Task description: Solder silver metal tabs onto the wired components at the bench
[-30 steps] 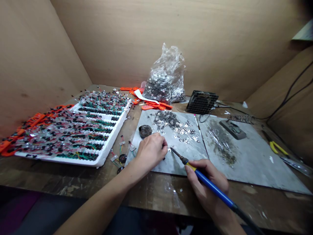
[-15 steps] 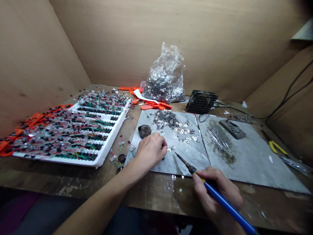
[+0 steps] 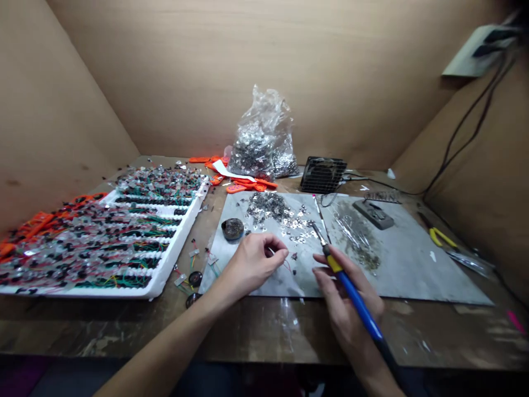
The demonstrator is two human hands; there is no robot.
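Note:
My right hand (image 3: pixel 351 295) grips a soldering iron (image 3: pixel 357 303) with a blue handle and a yellow band. Its metal tip points away from me, over the edge of the scattered small metal pieces (image 3: pixel 300 223). My left hand (image 3: pixel 260 259) is closed in a pinch, thumb against forefinger, low over the grey board (image 3: pixel 268 284). Thin red wires and small dark bits of a wired part (image 3: pixel 293 264) show just beside its fingertips; the pinch itself is partly hidden. A round dark lump (image 3: pixel 232 229) sits on the board beyond my left wrist.
A white foam tray (image 3: pixel 165 270) of wired parts fills the left side. Behind are a clear bag of metal pieces (image 3: pixel 262 143), orange plastic parts (image 3: pixel 252 184) and a small fan (image 3: pixel 322 173). To the right lie an iron stand (image 3: pixel 374 215) and yellow-handled pliers (image 3: pixel 442 238).
The soldering iron's tip has swung up and away from the spot by my left hand. My left fingers have shifted, uncovering the wired part. The whole view has turned slightly right.

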